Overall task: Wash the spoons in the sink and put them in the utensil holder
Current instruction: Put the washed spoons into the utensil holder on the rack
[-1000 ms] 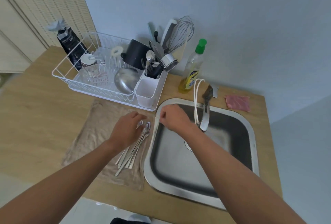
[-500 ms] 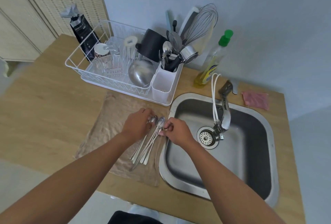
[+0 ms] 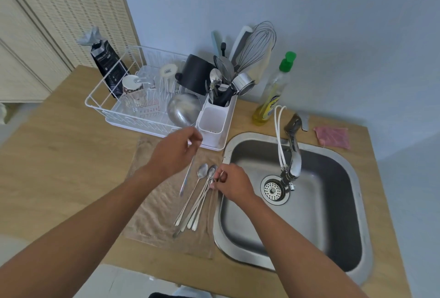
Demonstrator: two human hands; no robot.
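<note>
Several long-handled steel spoons (image 3: 198,199) lie in a fan on a beige towel (image 3: 157,212) left of the steel sink (image 3: 352,226). My left hand (image 3: 175,152) pinches one spoon (image 3: 187,178) by its bowl end and holds it above the towel, handle hanging down, in front of the white utensil holder (image 3: 213,120). My right hand (image 3: 232,183) rests at the sink's left rim and pinches the upper ends of the spoons on the towel. The holder's near compartment looks empty; its far compartment is packed with utensils.
A white dish rack (image 3: 112,109) with a steel bowl (image 3: 183,109), cups and a black pot stands behind the towel. A dish soap bottle (image 3: 273,93) and a pink cloth (image 3: 332,137) lie behind the sink. The faucet (image 3: 294,155) reaches over the drain.
My left hand has lifted one spoon off the pile and raised it toward the utensil holder. My right hand stays at the spoon pile. The camera has shifted left.
</note>
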